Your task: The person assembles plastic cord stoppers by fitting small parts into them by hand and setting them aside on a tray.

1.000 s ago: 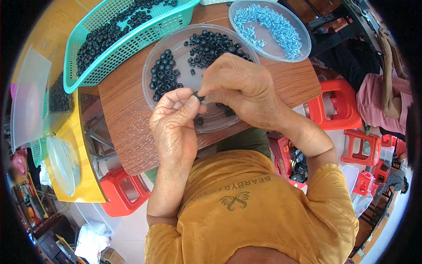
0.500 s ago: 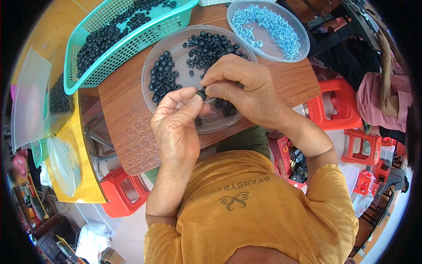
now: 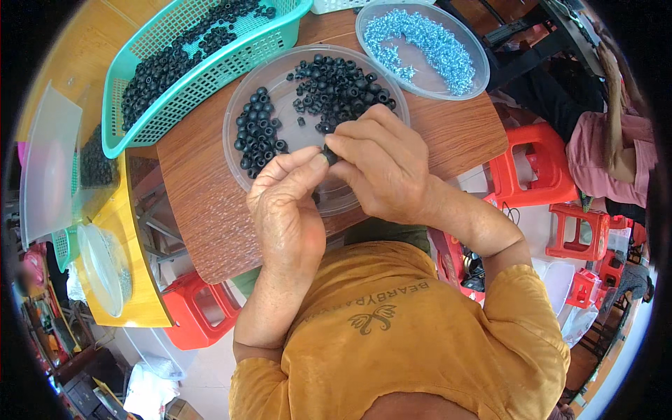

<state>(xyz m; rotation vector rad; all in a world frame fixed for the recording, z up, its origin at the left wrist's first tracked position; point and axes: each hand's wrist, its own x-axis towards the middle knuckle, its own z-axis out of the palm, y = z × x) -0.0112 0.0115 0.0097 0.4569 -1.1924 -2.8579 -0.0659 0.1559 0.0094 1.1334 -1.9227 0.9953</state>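
My left hand [image 3: 288, 210] and my right hand [image 3: 381, 168] meet fingertip to fingertip over a clear round plastic dish [image 3: 280, 91], both pinching one small black ring-shaped part [image 3: 329, 153]. The dish sits on a small wooden table [image 3: 203, 210]. It holds two heaps of the same black parts: a small one on the left [image 3: 257, 134] and a larger one at the back [image 3: 339, 87]. Whether a screw is inside the pinched part is hidden by my fingers.
A clear dish of shiny blue-silver screws [image 3: 420, 42] stands at the back right. A teal mesh basket [image 3: 119, 133] with many black parts lies at the back left. Red plastic stools [image 3: 532, 168] surround the table. A person in pink [image 3: 609, 154] sits at the right.
My hands have stayed together over the dish, shifting only slightly; the fingers keep working the small black part between them.
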